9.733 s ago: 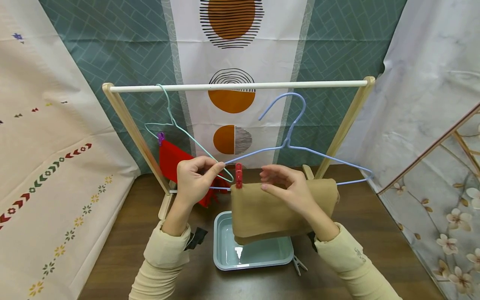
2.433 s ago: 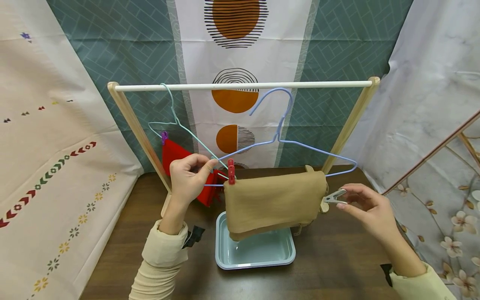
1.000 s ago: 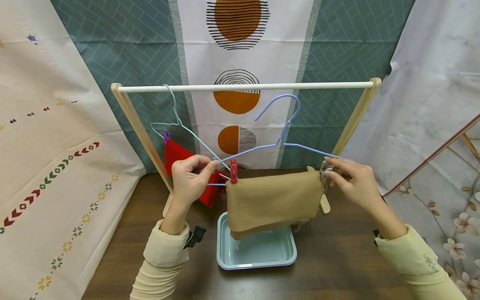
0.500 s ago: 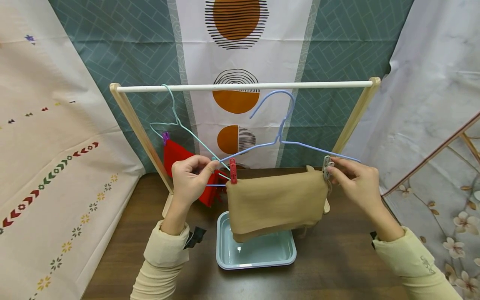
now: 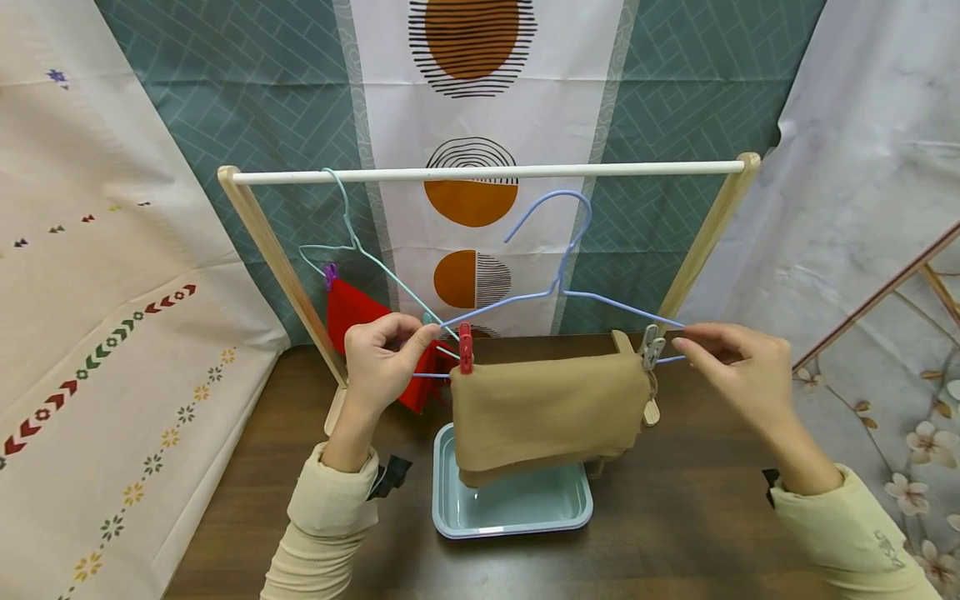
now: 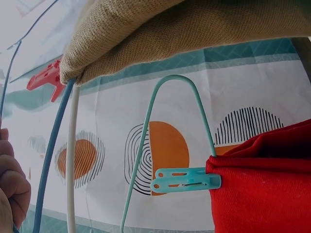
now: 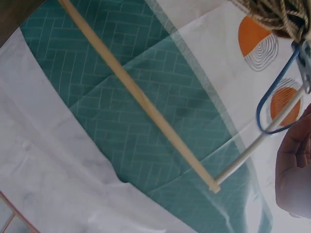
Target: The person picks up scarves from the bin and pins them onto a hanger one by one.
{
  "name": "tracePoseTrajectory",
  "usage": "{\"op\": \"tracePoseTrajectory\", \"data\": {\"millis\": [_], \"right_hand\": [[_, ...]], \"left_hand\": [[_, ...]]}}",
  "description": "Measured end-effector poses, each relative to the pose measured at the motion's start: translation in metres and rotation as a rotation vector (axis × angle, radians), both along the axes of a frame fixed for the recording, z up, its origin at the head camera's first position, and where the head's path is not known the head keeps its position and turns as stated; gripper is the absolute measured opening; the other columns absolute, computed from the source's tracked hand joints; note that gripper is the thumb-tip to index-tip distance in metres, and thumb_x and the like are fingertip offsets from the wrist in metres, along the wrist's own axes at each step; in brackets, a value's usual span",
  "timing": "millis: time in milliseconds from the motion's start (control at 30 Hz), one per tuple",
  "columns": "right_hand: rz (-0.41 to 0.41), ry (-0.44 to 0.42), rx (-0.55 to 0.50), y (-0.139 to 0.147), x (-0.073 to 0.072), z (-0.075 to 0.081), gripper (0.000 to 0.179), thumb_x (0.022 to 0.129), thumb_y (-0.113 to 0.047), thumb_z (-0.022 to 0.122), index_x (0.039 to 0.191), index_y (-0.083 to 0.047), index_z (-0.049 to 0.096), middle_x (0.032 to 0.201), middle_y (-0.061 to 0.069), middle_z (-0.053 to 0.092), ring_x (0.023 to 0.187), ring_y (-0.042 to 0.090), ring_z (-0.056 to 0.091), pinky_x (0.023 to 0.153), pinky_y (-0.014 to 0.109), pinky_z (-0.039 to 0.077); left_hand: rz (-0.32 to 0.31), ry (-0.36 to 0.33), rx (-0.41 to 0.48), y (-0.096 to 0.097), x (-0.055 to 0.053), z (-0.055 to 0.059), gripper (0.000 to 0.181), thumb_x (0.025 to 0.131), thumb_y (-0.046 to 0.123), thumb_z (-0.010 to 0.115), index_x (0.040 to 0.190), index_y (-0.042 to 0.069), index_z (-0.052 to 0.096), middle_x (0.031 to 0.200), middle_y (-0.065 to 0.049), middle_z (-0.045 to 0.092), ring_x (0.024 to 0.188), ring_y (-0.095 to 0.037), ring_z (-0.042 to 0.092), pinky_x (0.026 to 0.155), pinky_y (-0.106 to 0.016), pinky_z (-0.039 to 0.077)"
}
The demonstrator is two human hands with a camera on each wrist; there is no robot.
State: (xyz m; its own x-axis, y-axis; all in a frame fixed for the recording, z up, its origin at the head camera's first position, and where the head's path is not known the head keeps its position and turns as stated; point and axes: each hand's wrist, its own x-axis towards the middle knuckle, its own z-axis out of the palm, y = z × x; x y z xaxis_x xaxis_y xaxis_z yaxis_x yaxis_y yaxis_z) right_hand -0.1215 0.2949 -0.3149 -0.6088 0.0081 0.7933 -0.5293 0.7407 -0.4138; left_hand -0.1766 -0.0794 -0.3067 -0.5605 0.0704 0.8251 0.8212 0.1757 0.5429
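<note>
A blue wire hanger point(image 5: 570, 250) is held up in front of the rack, its hook free below the white bar. My left hand point(image 5: 382, 358) pinches its left end, and my right hand point(image 5: 742, 367) pinches its right end between thumb and fingers. A folded tan cloth point(image 5: 551, 412) hangs over the lower wire. At the cloth's left corner sits a red clothespin point(image 5: 466, 348); a grey clothespin point(image 5: 652, 347) grips the right corner, just left of my right fingertips. The hanger's right tip is hidden behind my hand in the head view.
On the left, a mint hanger point(image 5: 348, 242) hangs from the white bar point(image 5: 555, 171), carrying a red cloth point(image 5: 352, 312) with a purple clothespin point(image 5: 331, 275) and a teal clothespin point(image 6: 184, 179). Under the tan cloth, a pale blue tray point(image 5: 513, 529) stands on the table.
My right hand brought the grey clothespin to the tan cloth's right corner, let go of it there, and shifted right onto the hanger's end. The left hand kept its grip.
</note>
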Motion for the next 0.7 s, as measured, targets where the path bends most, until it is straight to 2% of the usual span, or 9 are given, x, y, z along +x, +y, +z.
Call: {"op": "tracePoseTrajectory", "data": {"millis": [133,233,300,400,500,600,700], "right_hand": [[-0.002,0.022,-0.020,0.012,-0.001,0.006,0.010,0.067,0.000,0.075,0.076,0.000,0.071,0.070,-0.023,0.060,0.058,-0.014,0.051,0.055,0.006,0.036],[0.032,-0.018,-0.024,0.022,-0.005,0.010,0.005,0.073,0.001,0.070,0.078,0.003,0.070,0.077,-0.025,0.059,0.065,-0.012,0.052,0.060,0.006,0.038],[0.091,-0.106,-0.007,0.028,-0.010,0.013,0.007,0.078,0.002,0.065,0.083,0.005,0.069,0.083,-0.026,0.059,0.070,-0.010,0.054,0.062,0.007,0.039],[0.207,-0.283,0.007,0.033,-0.016,0.015,0.013,0.086,0.002,0.055,0.092,0.007,0.065,0.089,-0.025,0.060,0.079,-0.007,0.056,0.067,0.007,0.041],[0.320,-0.424,-0.007,0.034,-0.021,0.012,0.021,0.093,-0.001,0.045,0.100,0.010,0.062,0.092,-0.021,0.062,0.085,-0.005,0.058,0.071,0.009,0.043],[0.434,-0.503,-0.043,0.032,-0.025,0.008,0.028,0.097,-0.004,0.036,0.104,0.004,0.062,0.092,-0.015,0.065,0.085,-0.001,0.060,0.070,0.015,0.047],[0.548,-0.547,-0.102,0.028,-0.027,0.004,0.032,0.099,-0.006,0.031,0.103,-0.004,0.063,0.084,-0.005,0.066,0.075,0.006,0.062,0.064,0.020,0.050]], "left_hand": [[-0.005,0.003,0.002,0.000,0.000,0.000,0.011,0.067,-0.014,0.069,0.063,-0.005,0.063,0.054,-0.010,0.057,0.042,-0.008,0.034,0.037,-0.019,0.030],[-0.011,0.004,0.001,-0.001,0.000,0.000,0.011,0.067,-0.015,0.068,0.063,-0.006,0.063,0.054,-0.010,0.057,0.042,-0.008,0.034,0.037,-0.019,0.030],[-0.016,0.002,-0.004,-0.001,0.000,0.001,0.011,0.067,-0.015,0.068,0.064,-0.006,0.063,0.054,-0.010,0.057,0.042,-0.008,0.034,0.037,-0.019,0.030],[-0.022,-0.005,-0.014,-0.002,0.000,0.000,0.011,0.067,-0.016,0.068,0.064,-0.006,0.063,0.054,-0.010,0.057,0.043,-0.009,0.034,0.038,-0.019,0.031],[-0.024,-0.010,-0.023,-0.002,0.000,-0.001,0.012,0.067,-0.016,0.068,0.064,-0.006,0.063,0.054,-0.010,0.057,0.043,-0.009,0.034,0.038,-0.019,0.031],[-0.025,-0.008,-0.026,-0.002,0.000,-0.001,0.012,0.067,-0.016,0.068,0.064,-0.006,0.063,0.054,-0.010,0.057,0.043,-0.009,0.034,0.038,-0.020,0.030],[-0.025,0.001,-0.025,-0.002,0.000,-0.001,0.012,0.067,-0.016,0.068,0.064,-0.005,0.063,0.054,-0.010,0.057,0.042,-0.009,0.033,0.037,-0.021,0.029]]}}
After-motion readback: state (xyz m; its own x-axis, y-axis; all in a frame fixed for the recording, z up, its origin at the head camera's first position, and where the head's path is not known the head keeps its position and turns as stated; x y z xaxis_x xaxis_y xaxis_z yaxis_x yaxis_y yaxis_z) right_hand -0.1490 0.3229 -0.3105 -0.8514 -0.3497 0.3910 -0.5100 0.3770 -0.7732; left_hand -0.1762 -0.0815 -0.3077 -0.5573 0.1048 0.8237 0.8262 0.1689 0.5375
